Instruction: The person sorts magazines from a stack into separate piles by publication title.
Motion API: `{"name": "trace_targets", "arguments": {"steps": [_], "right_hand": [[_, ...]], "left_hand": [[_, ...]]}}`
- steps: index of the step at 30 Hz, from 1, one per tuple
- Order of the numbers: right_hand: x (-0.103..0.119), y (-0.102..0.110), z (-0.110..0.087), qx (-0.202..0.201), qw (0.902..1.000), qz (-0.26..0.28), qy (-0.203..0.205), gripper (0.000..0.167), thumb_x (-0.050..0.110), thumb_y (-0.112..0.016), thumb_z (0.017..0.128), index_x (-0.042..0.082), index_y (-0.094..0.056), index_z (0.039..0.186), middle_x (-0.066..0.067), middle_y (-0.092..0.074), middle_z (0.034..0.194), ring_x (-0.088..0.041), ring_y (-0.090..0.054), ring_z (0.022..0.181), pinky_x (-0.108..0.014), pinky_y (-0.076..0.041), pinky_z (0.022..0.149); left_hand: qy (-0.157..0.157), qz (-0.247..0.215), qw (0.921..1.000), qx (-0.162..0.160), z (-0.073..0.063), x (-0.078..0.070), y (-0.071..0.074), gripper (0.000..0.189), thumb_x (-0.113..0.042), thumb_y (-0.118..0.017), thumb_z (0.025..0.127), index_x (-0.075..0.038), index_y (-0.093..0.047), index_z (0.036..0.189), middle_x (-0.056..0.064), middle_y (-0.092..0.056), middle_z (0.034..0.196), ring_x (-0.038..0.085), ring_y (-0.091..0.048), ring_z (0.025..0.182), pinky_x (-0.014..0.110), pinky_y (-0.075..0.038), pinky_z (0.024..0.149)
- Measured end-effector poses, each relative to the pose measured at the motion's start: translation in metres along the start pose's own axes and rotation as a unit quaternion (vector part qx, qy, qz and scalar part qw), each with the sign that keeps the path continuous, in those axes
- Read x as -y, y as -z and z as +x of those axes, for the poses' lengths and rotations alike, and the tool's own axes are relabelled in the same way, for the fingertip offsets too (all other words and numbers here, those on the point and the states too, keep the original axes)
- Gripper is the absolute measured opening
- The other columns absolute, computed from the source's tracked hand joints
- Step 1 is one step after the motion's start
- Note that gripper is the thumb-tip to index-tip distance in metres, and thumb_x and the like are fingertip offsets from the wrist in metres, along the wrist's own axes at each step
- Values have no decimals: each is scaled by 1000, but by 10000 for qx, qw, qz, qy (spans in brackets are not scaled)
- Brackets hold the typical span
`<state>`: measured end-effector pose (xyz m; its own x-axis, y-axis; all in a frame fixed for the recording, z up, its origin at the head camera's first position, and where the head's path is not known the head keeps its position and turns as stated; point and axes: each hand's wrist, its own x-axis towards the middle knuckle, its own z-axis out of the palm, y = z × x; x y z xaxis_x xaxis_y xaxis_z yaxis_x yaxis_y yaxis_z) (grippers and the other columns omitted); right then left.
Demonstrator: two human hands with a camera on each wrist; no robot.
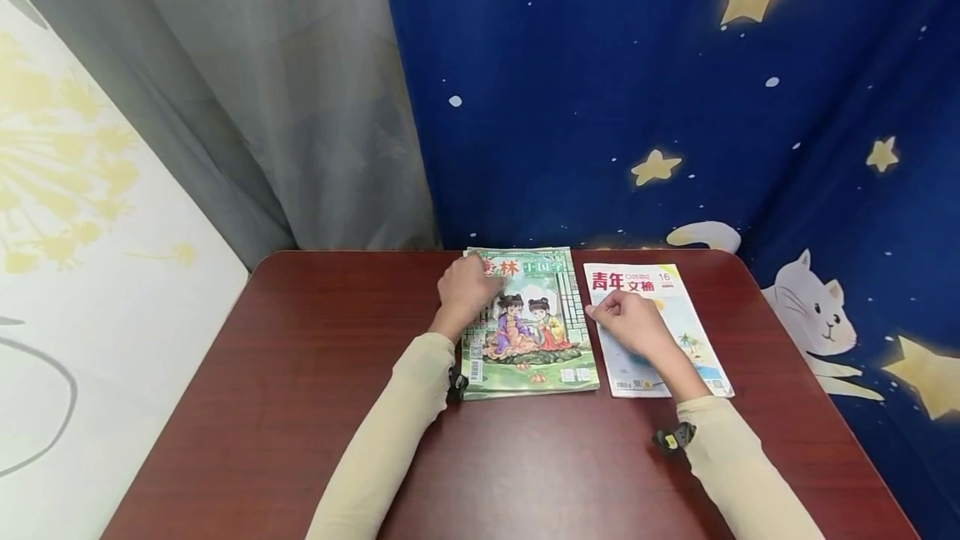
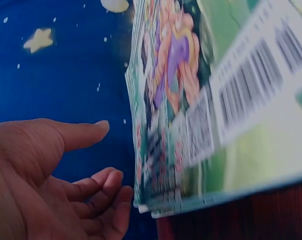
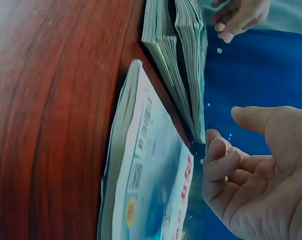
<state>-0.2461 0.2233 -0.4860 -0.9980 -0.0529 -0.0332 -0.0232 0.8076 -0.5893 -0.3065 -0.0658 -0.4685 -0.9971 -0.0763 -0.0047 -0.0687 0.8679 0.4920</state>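
So the left hand (image 1: 467,288) is by the far left corner of the green magazine stack (image 1: 532,332) with two cartoon kids on the cover, fingers loosely bent and gripping nothing, though I can't tell if a fingertip brushes the edge. The stack's flat on the dark red-brown wood table (image 1: 315,348). Right of the stack, the right hand (image 1: 633,322) has its fingers half curled, also holding nothing, over the 青年文摘 magazine (image 1: 637,367), which lies just right of the stack.
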Motion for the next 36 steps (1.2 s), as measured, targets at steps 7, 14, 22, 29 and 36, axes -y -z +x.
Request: {"name": "trace_targets", "arguments": {"steps": [7, 14, 22, 29, 36], "right_hand": [[5, -7, 1, 183, 9996, -230, -14, 37, 47, -71, 98, 12, -68, 88, 1, -64, 66, -17, -54, 61, -31, -41, 59], [14, -13, 4, 265, 9986, -439, -121, 39, 49, -71, 98, 12, -68, 86, 1, -62, 68, -18, -56, 63, -31, -41, 60], [13, -16, 6, 568, 9973, -161, -435, 35, 44, -76, 96, 12, -67, 87, -2, -69, 70, -14, -66, 56, -30, -45, 57], [10, -18, 4, 474, 9979, 67, -428, 32, 38, -77, 97, 9, -67, 89, -4, -70, 73, -13, -68, 58, -29, -45, 58], [8, -19, 7, 561, 9964, 323, -556, 31, 36, -78, 96, 8, -67, 90, -4, -71, 73, -14, -68, 61, -29, -45, 58]], "left_hand": [[364, 310, 9988, -60, 1, 18, 6, 43, -49, -81, 88, -9, -68, 93, 9, -68, 82, 28, -66, 77, 47, -54, 71], [328, 374, 9986, 193, -2, 29, 14, 41, -46, -86, 85, -8, -74, 96, 12, -73, 88, 31, -68, 80, 48, -57, 75], [347, 370, 9981, 362, -4, 33, 15, 37, -41, -87, 85, -7, -73, 91, 12, -71, 84, 31, -68, 79, 47, -57, 75], [347, 287, 9980, 435, -4, 34, 13, 38, -38, -87, 86, -6, -75, 102, 13, -74, 93, 33, -69, 85, 48, -58, 82], [564, -68, 9952, 791, -2, 46, 18, 41, -43, -82, 90, -5, -70, 100, 12, -67, 88, 29, -63, 80, 42, -51, 73]]}}
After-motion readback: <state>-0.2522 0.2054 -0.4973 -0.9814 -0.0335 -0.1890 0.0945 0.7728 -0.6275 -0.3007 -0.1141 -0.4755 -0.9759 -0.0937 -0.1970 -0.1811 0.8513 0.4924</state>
